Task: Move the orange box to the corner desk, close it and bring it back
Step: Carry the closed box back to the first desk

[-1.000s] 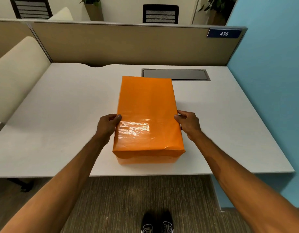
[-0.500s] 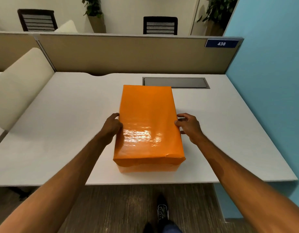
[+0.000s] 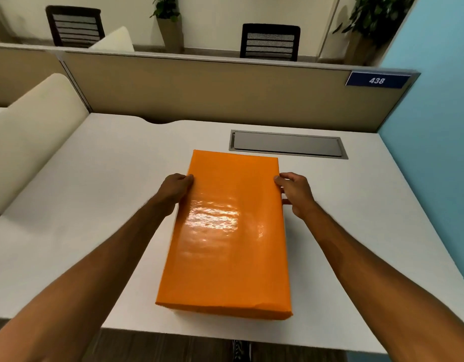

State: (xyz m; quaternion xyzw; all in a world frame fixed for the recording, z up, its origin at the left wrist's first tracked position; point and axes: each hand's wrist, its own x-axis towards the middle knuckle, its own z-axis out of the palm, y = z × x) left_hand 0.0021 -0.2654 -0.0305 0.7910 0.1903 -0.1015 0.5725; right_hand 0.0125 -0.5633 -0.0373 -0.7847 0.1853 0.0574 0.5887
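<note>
One orange box (image 3: 229,231), lid on, is seen lengthwise on the white desk (image 3: 82,205), reaching its 6 o'clock edge. It is gripped by two hands: left hand (image 3: 174,190) at 9 o'clock, right hand (image 3: 294,192) at 3 o'clock, fingers curled against its sides. One cable tray cover (image 3: 288,143) lies at 1 o'clock; two chairs (image 3: 270,41) are noted behind the partition.

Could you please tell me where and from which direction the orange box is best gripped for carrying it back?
Probably by its two long side walls, one hand from each side, as the left hand and right hand already sit. The orange box lies flat and lengthwise on the white desk, with a glossy, likely slippery lid, so clamping the sides low and nearer mid-length seems safer than holding the top.
</note>
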